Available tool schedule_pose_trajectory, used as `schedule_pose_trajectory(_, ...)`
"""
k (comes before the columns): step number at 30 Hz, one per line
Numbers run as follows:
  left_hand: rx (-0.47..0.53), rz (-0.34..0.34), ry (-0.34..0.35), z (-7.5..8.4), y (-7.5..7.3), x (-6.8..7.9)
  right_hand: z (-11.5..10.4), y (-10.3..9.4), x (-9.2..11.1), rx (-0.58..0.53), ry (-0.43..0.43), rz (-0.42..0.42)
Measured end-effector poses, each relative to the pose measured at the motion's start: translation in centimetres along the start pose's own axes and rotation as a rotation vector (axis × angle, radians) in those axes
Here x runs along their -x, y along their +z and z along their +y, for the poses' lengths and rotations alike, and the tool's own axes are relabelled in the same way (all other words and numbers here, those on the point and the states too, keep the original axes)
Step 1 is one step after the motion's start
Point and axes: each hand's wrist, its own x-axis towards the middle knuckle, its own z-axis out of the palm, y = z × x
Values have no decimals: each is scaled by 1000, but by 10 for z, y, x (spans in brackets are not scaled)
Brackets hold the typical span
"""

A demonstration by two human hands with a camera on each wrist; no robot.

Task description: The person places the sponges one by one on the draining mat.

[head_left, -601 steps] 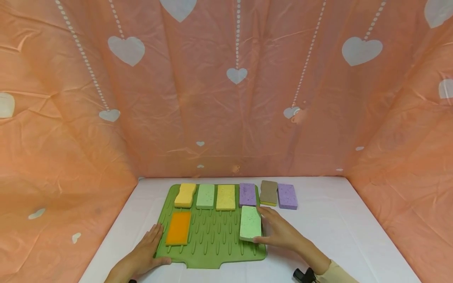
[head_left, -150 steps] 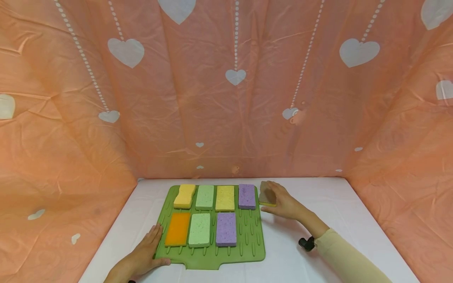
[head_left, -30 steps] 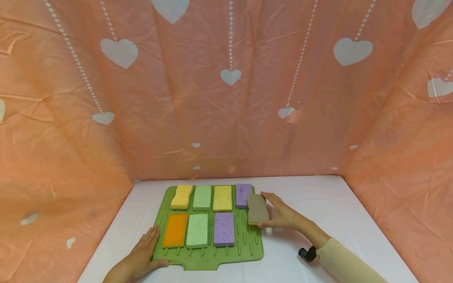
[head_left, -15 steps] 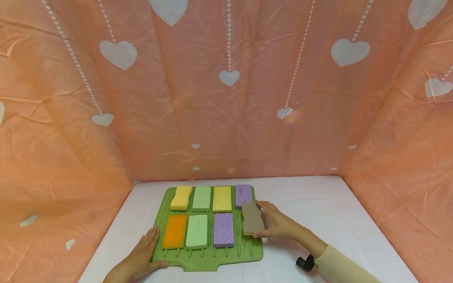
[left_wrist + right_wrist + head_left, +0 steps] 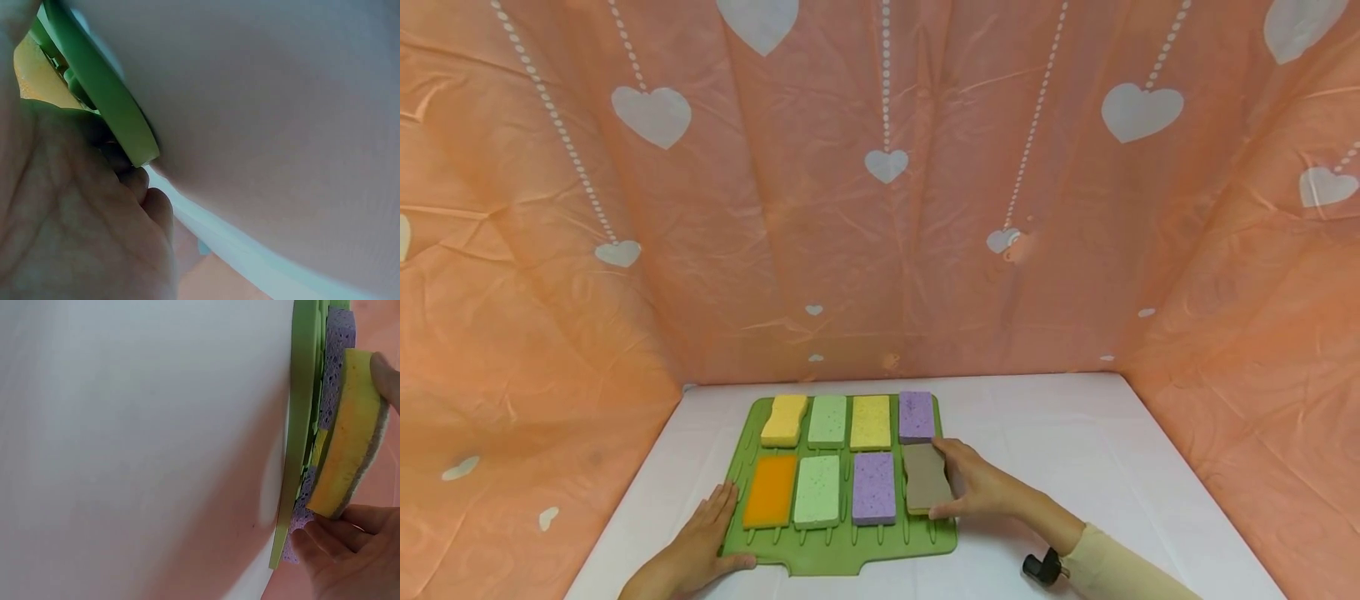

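My right hand (image 5: 973, 482) pinches a scouring sponge (image 5: 927, 477) with a grey top and yellow body by its two ends, at the right end of the mat's front row. In the right wrist view the yellow side of this sponge (image 5: 350, 434) faces the camera, thumb at one end and fingers at the other, close over the mat. My left hand (image 5: 703, 529) rests at the left edge of the green ridged mat (image 5: 823, 554), fingers straight. The left wrist view shows the palm (image 5: 81, 206) beside the mat's edge (image 5: 119, 106).
Behind lie a wavy yellow sponge (image 5: 785, 421), a green one (image 5: 827, 422), a yellow one (image 5: 870, 422) and a purple one (image 5: 916, 416). In front are an orange sponge (image 5: 770, 492), a green sponge (image 5: 817, 490) and a purple sponge (image 5: 874, 488). White cloth (image 5: 1045, 425) surrounds the mat.
Earlier, the front green and purple sponges joined the orange one. Since then my right hand has carried the grey-topped sponge from beside the mat's back right leftward and nearer, over the front row. Left hand stayed.
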Motion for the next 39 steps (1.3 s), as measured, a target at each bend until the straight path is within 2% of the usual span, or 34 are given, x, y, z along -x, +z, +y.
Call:
schedule_pose_trajectory(12,-8,-14,-18,1,-3,-1,-3,6,-1,-4,55,-41)
schedule_pose_trajectory(28,-12,10,3,0,-2,-1,-9,8,4,29,27,-40)
schedule_pose_trajectory(35,14,38,74,-2,-2,6,-7,6,5,-7,83,-50)
schedule_pose_trajectory(39,13,31,43,-5,-5,5,-5,0,11,-17,119,0)
